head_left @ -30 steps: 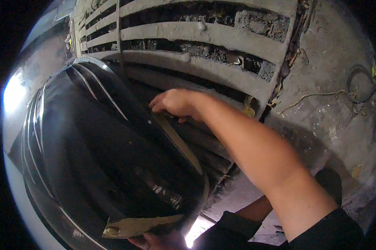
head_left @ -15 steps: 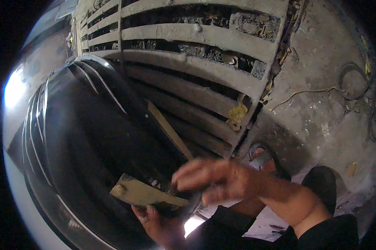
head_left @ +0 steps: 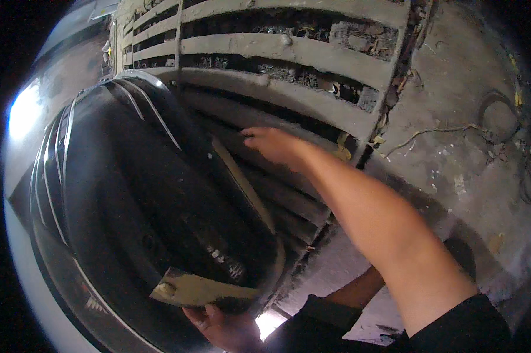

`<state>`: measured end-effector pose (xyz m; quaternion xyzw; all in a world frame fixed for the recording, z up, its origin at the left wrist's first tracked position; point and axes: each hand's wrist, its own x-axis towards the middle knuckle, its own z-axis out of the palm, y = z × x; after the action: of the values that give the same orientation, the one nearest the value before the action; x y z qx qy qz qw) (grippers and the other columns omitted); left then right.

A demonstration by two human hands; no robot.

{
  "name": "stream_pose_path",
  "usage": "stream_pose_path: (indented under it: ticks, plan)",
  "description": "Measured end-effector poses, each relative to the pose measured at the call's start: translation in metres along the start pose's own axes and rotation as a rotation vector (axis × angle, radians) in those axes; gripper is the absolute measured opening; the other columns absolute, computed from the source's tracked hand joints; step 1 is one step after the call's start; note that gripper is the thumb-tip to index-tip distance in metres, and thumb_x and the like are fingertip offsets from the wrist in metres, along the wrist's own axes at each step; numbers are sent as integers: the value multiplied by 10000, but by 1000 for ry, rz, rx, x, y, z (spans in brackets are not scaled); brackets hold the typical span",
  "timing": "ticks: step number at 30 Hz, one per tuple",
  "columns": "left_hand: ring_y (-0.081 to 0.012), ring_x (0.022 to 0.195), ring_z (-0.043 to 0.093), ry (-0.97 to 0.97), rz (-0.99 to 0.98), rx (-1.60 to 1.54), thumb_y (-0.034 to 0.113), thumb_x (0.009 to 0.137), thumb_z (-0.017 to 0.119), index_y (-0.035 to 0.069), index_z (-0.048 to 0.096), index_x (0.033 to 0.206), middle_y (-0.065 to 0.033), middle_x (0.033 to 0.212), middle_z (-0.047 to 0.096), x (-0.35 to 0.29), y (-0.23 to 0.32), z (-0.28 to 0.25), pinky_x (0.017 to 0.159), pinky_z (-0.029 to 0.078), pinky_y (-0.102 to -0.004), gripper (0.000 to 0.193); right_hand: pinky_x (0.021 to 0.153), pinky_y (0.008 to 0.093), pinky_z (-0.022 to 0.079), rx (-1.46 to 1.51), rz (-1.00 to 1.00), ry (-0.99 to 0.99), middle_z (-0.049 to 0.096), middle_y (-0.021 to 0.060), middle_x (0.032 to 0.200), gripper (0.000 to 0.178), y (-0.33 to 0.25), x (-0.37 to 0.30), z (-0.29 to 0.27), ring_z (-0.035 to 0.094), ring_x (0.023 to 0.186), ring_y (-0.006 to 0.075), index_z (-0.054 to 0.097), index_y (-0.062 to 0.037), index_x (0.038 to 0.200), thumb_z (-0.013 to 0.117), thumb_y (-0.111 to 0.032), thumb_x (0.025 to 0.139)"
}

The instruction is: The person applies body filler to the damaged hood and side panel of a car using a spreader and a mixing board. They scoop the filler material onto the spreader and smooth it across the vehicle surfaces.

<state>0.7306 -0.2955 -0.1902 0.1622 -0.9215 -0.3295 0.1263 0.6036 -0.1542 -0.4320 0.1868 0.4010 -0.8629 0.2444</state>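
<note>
A large glossy black car panel (head_left: 130, 194) with thin chrome lines fills the left half of the view. A tan strip (head_left: 242, 182) runs along its right edge. My right hand (head_left: 274, 144) is stretched out to the top of that strip, fingers flat and apart, with the fingertips at the panel's edge; it holds nothing. At the bottom, my left hand (head_left: 224, 326) grips a flat tan spreader card (head_left: 195, 289), which lies against the panel's lower part. Only the fingers of the left hand show.
Behind the panel is a concrete slatted grate (head_left: 289, 47) with debris in its gaps. Rough concrete ground (head_left: 454, 135) with loose wires lies to the right. A bright glare (head_left: 24, 112) sits on the pale body at far left.
Half a second ago my right hand was drawn back down beside the card; now it reaches out again to the panel's upper right edge. The card has tilted slightly in my left hand.
</note>
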Motion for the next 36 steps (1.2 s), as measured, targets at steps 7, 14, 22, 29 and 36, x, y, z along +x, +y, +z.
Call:
stream_pose_path:
  ticks: [7,14,22,29,36]
  plan:
    - [-310,1227,435,110,39,30,286,901,562,27,233,1429,-194,1414,347,8,-25,-19,1017,376,-470,674,923,556,398,68,-15,-102,471,73,1359,403,-40,34,13,420,1245,283,542,-242,1288,526,-298,889]
    - [-339,1194,458,90,41,247,276,867,606,85,228,1444,-194,1416,338,13,-23,-25,1002,383,-498,715,985,395,399,-122,-327,-90,515,158,1284,372,-19,6,33,490,1175,307,578,-130,1235,530,-266,892]
    - [-352,1126,496,63,-91,-130,211,878,577,111,210,1450,-190,1362,399,0,1,1,949,411,-512,687,1021,386,361,-159,-615,140,538,181,1199,356,58,-73,37,480,1176,314,580,-31,1198,551,-213,894]
    - [-224,1193,466,-119,-17,5,90,910,504,38,299,1394,-125,1313,474,-7,1,3,1044,338,-372,528,954,464,392,-569,-715,390,542,135,1171,355,47,-167,33,490,1070,364,628,-82,1122,643,-224,797]
    - [-245,1151,499,-255,-65,-447,55,887,547,45,342,1362,-128,1258,508,-17,1,3,1006,380,-405,517,943,463,393,-533,-868,291,541,91,1129,328,25,-200,61,456,1092,360,660,-103,1067,673,-189,751]
